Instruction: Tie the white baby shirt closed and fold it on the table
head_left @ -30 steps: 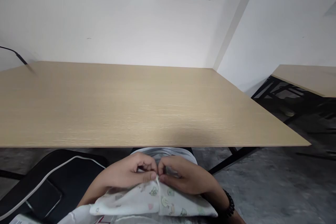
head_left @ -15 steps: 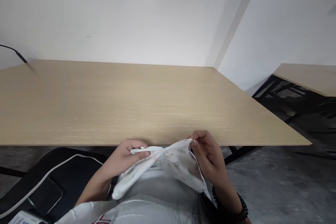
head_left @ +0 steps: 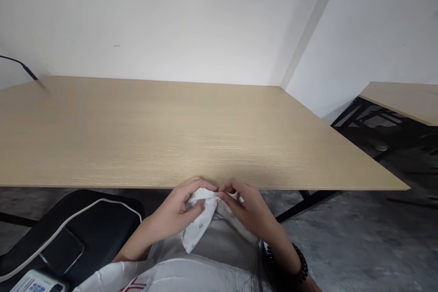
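A white cloth with a small printed pattern (head_left: 198, 229) is bunched between my two hands, just off the table's front edge and above my lap. My left hand (head_left: 183, 207) grips its left part, thumb across the front. Close beside it, my right hand (head_left: 244, 207) pinches the cloth near its gathered middle with thumb and fingers. One corner hangs down below my left hand, and another part drapes under my right. The fingers hide some of the gathered middle.
A wooden table (head_left: 171, 132) spans the view ahead, against a white wall. At left stands a black chair (head_left: 102, 232) with a white cable (head_left: 65, 223) over it and a labelled white device (head_left: 36, 283). A second table (head_left: 404, 98) is at right.
Both hands have come closer together, drawing the spread cloth into a tighter bunch. My right hand has shifted left from the cloth's upper right corner to its middle.
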The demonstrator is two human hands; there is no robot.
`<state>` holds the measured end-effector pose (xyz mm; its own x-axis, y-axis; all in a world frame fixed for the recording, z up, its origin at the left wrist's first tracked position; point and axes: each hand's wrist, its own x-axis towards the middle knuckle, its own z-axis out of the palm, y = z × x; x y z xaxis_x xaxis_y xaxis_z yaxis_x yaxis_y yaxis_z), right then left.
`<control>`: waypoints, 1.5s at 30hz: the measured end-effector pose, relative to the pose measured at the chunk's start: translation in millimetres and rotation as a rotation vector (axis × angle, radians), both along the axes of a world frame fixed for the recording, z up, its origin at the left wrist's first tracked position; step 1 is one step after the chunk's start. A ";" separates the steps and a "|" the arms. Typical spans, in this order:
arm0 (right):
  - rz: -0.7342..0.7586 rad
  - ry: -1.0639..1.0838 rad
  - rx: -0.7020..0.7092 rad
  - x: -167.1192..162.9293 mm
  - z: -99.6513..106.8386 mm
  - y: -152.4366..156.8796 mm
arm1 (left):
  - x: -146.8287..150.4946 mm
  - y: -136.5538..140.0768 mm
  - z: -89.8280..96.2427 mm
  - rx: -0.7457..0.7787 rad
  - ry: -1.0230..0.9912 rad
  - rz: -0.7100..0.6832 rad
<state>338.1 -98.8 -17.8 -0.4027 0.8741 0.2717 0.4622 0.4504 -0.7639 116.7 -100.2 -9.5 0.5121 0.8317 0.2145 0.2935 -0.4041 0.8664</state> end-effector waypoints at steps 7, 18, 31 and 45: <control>0.006 0.164 0.035 -2.6 -3.2 -0.9 | 10.4 0.9 1.7 0.066 0.073 -0.031; 0.021 0.275 0.036 -0.1 -8.3 -4.3 | 9.7 -1.2 -9.9 0.071 0.000 0.054; 0.124 -0.138 0.263 3.8 -9.0 -3.5 | 1.6 -3.6 -15.1 0.142 -0.325 0.426; -0.119 0.034 0.394 -3.1 3.6 -0.6 | 9.0 -0.2 -13.8 0.315 0.035 0.029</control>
